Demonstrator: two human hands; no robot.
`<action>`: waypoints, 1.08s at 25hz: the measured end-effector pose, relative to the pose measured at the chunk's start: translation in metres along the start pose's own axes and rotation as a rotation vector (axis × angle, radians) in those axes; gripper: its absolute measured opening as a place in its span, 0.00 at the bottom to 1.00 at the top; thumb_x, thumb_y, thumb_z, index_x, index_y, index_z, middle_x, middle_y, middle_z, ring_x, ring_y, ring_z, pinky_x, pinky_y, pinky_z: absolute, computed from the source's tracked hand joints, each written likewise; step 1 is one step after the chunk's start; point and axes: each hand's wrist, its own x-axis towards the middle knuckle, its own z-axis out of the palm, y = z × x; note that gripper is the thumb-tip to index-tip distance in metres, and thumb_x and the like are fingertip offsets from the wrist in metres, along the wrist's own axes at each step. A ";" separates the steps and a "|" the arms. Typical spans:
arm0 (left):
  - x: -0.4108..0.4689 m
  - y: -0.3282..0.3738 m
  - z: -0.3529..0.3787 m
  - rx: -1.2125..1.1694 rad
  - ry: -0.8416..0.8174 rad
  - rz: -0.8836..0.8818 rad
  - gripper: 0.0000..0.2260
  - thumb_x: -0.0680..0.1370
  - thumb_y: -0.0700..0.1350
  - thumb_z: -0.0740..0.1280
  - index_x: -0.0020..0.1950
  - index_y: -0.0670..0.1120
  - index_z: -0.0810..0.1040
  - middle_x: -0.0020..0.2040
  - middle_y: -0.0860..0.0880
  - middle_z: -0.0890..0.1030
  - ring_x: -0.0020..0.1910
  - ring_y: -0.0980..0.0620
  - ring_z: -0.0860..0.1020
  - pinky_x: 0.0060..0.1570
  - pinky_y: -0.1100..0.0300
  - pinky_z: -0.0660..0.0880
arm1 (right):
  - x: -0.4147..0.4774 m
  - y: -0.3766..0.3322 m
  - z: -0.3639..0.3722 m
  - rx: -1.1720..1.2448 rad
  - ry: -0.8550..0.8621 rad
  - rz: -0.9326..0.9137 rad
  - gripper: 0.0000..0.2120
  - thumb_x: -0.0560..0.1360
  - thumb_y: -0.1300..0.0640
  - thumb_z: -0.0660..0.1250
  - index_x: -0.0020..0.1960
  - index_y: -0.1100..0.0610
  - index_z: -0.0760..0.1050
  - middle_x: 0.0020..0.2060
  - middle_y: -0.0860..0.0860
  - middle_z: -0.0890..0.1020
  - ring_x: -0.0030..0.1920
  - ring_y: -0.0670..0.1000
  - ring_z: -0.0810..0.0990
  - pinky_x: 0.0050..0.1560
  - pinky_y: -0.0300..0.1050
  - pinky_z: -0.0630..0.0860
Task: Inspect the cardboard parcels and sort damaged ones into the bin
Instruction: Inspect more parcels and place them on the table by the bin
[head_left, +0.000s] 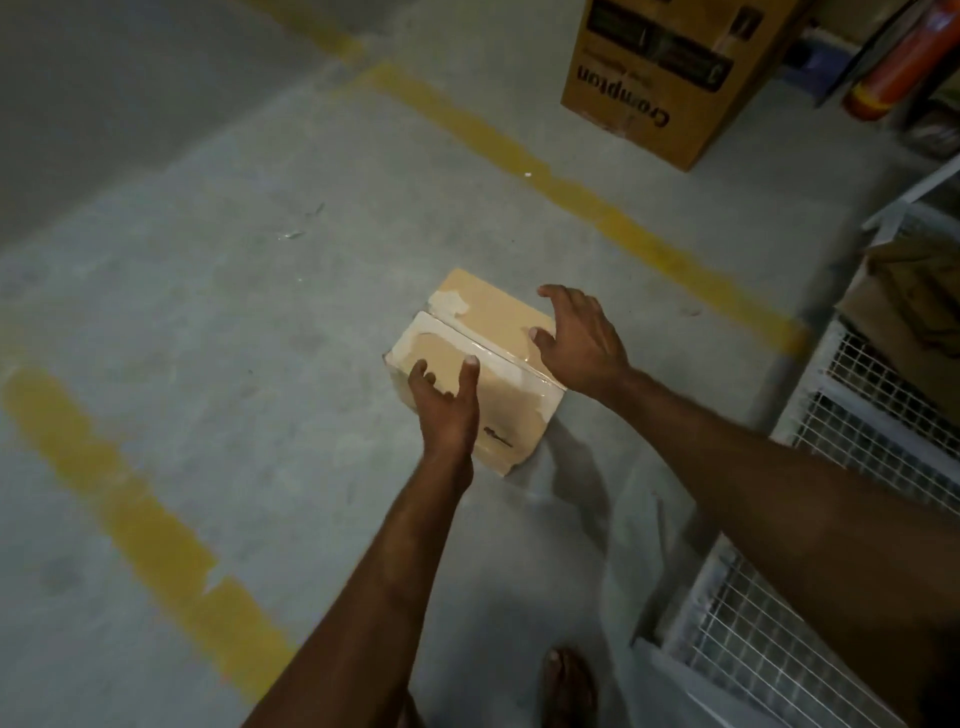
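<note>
A small tan cardboard parcel (491, 332) with clear tape and torn white label patches sits in the middle of the view over the concrete floor. My left hand (447, 405) grips its near left edge, thumb on top and fingers down the side. My right hand (579, 343) rests on its right top edge with fingers spread. The parcel's near lower corner looks torn. A white wire-mesh bin (852, 415) stands at the right with flattened brown cardboard (914, 306) inside.
A large brown printed carton (670, 78) stands at the back right on the concrete floor (234, 312). An orange cylinder (904, 67) leans at the far right. Yellow painted lines (587, 202) cross the floor. A bare foot (569, 691) shows at the bottom.
</note>
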 end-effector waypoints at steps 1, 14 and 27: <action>0.018 -0.023 0.009 -0.004 0.008 -0.021 0.37 0.82 0.52 0.72 0.84 0.51 0.54 0.81 0.46 0.64 0.77 0.43 0.68 0.71 0.48 0.70 | 0.013 0.018 0.023 -0.011 -0.021 0.006 0.27 0.81 0.53 0.67 0.78 0.56 0.65 0.74 0.57 0.71 0.74 0.61 0.67 0.71 0.55 0.67; 0.129 -0.153 0.058 -0.030 -0.057 -0.068 0.45 0.81 0.48 0.73 0.86 0.53 0.42 0.82 0.47 0.63 0.79 0.42 0.65 0.76 0.43 0.66 | 0.106 0.126 0.153 -0.159 -0.233 0.172 0.43 0.80 0.40 0.66 0.84 0.54 0.48 0.81 0.59 0.60 0.79 0.62 0.60 0.76 0.60 0.59; -0.019 0.052 -0.052 0.081 0.188 0.239 0.30 0.78 0.70 0.66 0.67 0.49 0.67 0.64 0.49 0.78 0.63 0.46 0.77 0.61 0.50 0.75 | -0.053 -0.037 -0.028 0.451 0.229 0.276 0.37 0.74 0.37 0.74 0.69 0.58 0.63 0.65 0.49 0.67 0.69 0.56 0.72 0.62 0.44 0.69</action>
